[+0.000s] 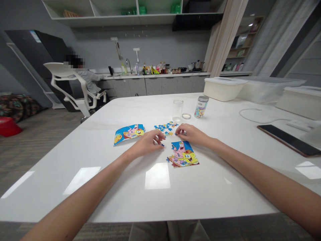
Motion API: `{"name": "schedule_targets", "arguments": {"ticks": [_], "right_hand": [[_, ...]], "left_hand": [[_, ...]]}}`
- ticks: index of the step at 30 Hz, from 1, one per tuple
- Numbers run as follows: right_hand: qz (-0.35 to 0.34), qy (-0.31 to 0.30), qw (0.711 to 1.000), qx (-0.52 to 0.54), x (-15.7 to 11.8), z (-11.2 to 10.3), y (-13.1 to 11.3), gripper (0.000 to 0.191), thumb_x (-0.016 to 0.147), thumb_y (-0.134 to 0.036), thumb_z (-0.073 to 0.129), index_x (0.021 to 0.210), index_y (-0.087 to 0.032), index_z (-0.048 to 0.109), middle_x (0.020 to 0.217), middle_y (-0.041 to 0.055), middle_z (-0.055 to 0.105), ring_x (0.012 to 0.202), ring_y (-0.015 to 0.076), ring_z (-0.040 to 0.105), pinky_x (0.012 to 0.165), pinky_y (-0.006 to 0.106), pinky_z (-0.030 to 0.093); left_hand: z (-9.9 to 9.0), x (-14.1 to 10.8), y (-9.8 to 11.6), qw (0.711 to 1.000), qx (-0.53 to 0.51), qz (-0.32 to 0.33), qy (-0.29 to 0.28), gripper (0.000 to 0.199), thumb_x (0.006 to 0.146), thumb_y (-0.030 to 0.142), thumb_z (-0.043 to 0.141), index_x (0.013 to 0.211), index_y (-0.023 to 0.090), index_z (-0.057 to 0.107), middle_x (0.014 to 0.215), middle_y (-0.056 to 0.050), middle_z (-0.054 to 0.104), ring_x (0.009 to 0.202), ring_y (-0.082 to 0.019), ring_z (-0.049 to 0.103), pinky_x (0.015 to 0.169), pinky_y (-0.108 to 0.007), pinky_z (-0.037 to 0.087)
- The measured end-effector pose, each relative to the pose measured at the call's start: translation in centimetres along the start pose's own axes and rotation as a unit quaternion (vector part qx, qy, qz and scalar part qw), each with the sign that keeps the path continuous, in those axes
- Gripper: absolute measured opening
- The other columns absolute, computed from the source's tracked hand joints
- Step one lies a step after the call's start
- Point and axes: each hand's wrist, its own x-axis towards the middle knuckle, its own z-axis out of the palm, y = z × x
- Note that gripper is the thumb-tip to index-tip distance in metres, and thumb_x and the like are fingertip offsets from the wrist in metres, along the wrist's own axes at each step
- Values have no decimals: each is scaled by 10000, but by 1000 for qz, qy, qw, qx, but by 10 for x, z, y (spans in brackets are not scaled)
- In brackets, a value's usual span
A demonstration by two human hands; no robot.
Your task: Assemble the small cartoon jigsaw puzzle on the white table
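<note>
A partly joined jigsaw puzzle (pixel 184 154) lies flat on the white table, showing a pink and a yellow cartoon figure; its left edge is ragged. My left hand (pixel 148 143) is just left of it, thumb and fingers closed on a small blue puzzle piece (pixel 162 145). Above the joined part, my right hand (pixel 192 133) pinches at the edge of the loose pieces; a bit of dark blue shows at its fingertips. Loose puzzle pieces (pixel 165 127) form a pile between and beyond both hands. A curved picture sheet (pixel 129 133) with the same cartoon lies behind my left hand.
Beyond the pile stand a clear jar (pixel 177 110), its lid (pixel 186 116) and a cartoon-printed canister (pixel 201 107). To the right are a phone (pixel 288 140), a white cable (pixel 253 118) and storage boxes (pixel 224 89). A person (pixel 90 82) sits at the far-left counter.
</note>
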Motion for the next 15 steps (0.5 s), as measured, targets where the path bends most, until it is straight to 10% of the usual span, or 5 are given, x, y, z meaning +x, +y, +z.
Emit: {"name": "schedule_targets", "arguments": {"ticks": [15], "right_hand": [[-14, -2, 1000, -23, -1, 1, 3, 200, 790, -59, 543, 921, -184, 628, 827, 28, 597, 745, 151, 552, 700, 277, 432]], "left_hand": [[3, 1, -9, 1000, -9, -17, -16, 198, 700, 159, 646, 880, 195, 572, 920, -13, 662, 778, -133, 639, 672, -249, 511]]}}
